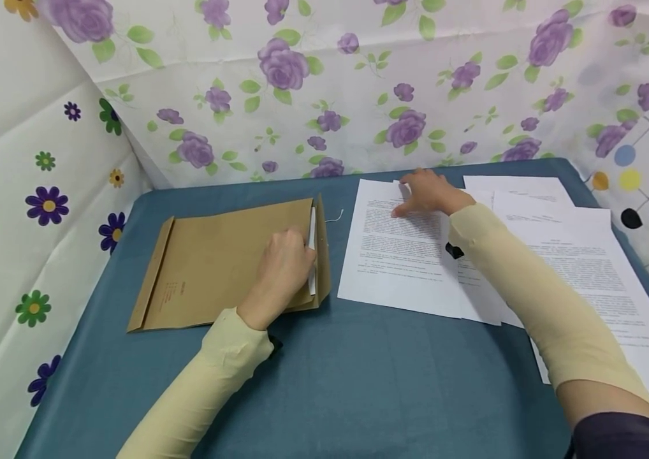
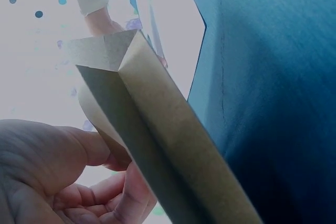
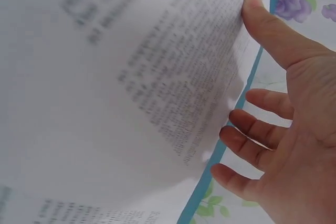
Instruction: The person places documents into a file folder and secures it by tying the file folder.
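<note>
A brown paper envelope [image 1: 215,255] lies flat on the left of the table. At its right end the mouth gapes a little, with a white sheet edge [image 1: 312,255] showing inside. My left hand [image 1: 285,268] grips the envelope near that mouth; thumb and curled fingers pinch its wall [image 2: 113,142] in the left wrist view. Printed sheets [image 1: 399,268] are spread on the right, overlapping. Over the top edge of the leftmost ones is my right hand [image 1: 430,191], its fingers apart. In the right wrist view the thumb [image 3: 268,27] lies against a printed page.
More printed papers [image 1: 605,274] overlap toward the table's right edge. A thin white string [image 1: 335,217] sticks out beyond the envelope's mouth. Blue-grey cloth [image 1: 359,382] covers the table, and flowered sheeting [image 1: 324,83] hangs behind it.
</note>
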`<state>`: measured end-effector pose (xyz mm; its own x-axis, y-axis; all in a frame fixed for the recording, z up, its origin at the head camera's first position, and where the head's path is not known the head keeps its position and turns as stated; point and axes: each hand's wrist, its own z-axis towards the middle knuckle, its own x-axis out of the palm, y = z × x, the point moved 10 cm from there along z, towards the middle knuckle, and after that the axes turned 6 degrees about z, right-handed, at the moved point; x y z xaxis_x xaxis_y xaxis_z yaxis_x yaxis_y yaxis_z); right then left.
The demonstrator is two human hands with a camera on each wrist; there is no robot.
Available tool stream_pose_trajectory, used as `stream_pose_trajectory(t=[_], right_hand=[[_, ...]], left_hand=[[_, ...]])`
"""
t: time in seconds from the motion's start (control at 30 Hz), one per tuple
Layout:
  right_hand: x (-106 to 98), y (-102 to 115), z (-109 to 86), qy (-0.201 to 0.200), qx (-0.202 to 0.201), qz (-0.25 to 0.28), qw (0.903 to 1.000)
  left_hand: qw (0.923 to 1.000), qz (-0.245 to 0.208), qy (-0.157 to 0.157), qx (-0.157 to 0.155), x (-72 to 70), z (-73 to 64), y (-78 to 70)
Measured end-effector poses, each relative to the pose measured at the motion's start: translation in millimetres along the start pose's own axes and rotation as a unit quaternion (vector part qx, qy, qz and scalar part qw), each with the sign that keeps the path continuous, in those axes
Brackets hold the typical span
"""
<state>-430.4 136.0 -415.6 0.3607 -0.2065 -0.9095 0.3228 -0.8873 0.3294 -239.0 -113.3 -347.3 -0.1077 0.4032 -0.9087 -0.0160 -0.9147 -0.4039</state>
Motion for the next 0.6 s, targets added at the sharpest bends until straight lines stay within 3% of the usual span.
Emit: stream_pose_trajectory(t=[0.27,0.6], right_hand=[[-2.1,3.0,3.9,0.021,-0.003,0.010,0.9997],[-4.0,4.8,4.8,0.011,0.008,-0.011,0.9998]], left_hand=[[1.0000,0.003,-0.004,0.007,0.1,2.0,-0.7],[0.9999,0.004,-0.010,0.002,-2.3,1.8,-0.8]])
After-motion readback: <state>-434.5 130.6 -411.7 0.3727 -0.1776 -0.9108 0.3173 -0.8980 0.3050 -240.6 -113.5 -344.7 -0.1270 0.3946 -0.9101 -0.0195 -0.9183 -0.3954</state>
